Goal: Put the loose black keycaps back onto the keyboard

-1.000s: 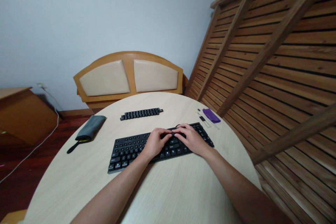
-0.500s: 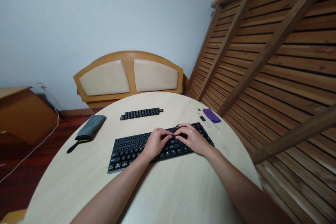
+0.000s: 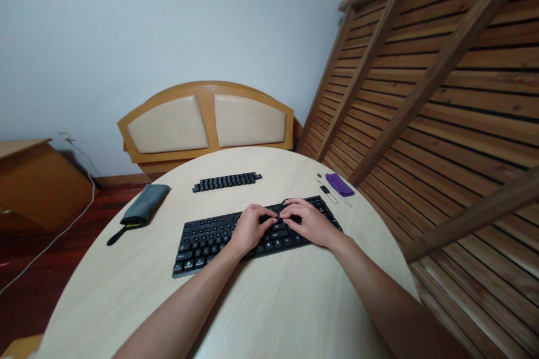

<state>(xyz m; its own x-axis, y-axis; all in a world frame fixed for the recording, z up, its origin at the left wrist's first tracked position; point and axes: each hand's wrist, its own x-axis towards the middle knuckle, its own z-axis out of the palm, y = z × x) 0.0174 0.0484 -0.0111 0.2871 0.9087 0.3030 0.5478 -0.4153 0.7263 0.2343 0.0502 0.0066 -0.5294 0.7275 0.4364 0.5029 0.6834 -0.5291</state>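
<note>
Black keyboard (image 3: pixel 206 235) under left hand (image 3: pixel 249 229) and right hand (image 3: pixel 308 221): fingers bunched, pinched item, if any, indiscernible. Apparently close work at the keys, next calling for fine fingertip control. Counter (image 3: pixel 269 303) beneath; keycap rows (image 3: pixel 227 182) beyond.

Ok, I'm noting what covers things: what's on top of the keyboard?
The left hand and right hand are close together over the keyboard. Keys show at both ends; whatever lies directly beneath the hands is covered.
</note>
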